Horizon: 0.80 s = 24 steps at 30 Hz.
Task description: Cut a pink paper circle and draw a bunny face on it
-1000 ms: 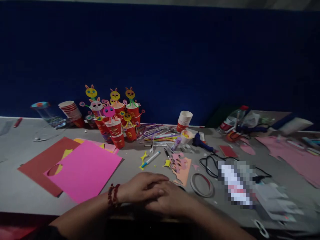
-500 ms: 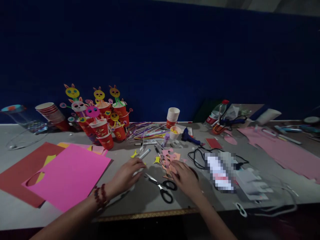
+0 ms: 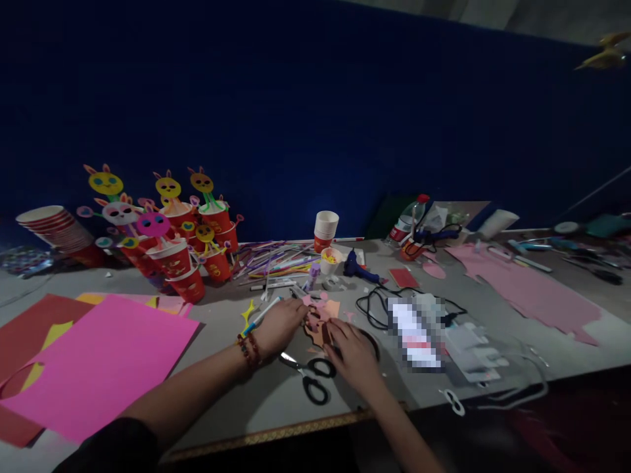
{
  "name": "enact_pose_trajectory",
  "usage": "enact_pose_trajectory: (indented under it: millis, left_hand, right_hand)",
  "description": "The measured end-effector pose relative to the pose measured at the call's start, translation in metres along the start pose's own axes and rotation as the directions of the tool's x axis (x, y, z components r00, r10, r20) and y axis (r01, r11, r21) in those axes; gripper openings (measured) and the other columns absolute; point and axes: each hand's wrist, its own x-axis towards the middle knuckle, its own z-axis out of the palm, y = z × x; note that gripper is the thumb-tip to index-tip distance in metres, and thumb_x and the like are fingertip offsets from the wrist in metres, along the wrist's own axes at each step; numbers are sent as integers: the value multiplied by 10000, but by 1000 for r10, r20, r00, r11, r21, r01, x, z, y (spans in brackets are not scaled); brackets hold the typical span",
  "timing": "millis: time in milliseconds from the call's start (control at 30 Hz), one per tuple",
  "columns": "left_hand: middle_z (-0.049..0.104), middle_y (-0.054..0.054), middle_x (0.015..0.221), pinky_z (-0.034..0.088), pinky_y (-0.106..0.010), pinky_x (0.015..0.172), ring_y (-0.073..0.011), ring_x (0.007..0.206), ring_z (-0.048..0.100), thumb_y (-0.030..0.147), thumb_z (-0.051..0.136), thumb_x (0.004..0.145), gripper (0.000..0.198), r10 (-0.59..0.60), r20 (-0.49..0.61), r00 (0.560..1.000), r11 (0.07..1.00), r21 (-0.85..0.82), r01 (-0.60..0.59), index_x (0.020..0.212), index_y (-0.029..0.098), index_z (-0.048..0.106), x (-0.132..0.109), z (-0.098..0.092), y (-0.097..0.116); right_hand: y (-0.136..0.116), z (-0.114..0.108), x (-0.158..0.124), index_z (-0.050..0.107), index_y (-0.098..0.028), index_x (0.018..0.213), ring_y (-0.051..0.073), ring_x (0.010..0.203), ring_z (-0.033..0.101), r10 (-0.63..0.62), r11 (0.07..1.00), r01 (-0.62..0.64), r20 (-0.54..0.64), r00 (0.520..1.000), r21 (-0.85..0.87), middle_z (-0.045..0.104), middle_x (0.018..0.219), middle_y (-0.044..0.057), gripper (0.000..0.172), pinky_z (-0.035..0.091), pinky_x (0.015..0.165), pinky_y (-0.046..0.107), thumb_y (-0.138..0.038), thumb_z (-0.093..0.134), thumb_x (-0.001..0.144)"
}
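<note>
My left hand (image 3: 280, 326), with beaded bracelets at the wrist, bends its fingers over the left edge of some cut pink and peach paper scraps (image 3: 331, 309). On their right edge, the fingers of my right hand (image 3: 352, 351) are curled against the same scraps. Both sets of fingertips are partly hidden. Black-handled scissors (image 3: 302, 372) lie a little apart, nearer to me, with their blades pointing left. A blue-and-white marker (image 3: 262, 315) and yellow paper scraps (image 3: 248, 318) are beside my left hand.
Pink paper sheets (image 3: 118, 355) and rabbit-figure paper cups (image 3: 170, 256) stand at left. Behind are pipe cleaners (image 3: 276, 259), stacked cups (image 3: 325, 230) and a blue glue gun (image 3: 359, 268). A power strip (image 3: 476, 351), cables and torn pink paper (image 3: 527, 282) lie at right.
My left hand has moved right and forward from beside the marker to the paper scraps. My right hand stays at the scraps. The view has swung to the right.
</note>
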Motion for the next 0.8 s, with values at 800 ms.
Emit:
enact_pose_trajectory:
  millis: [800]
  left_hand:
    - [658,-39,904,488,-291,790,-179,870,614,124,489,916,177,-167,-199,966,872,-487,50,941,212,640,-2,-22,12]
  right_hand:
    - [6,-1,4,358,-165,1466,336,1289,515,-16,999,19,-115,993,29,532,1434,161,710,438,1062,535,-212,580,793]
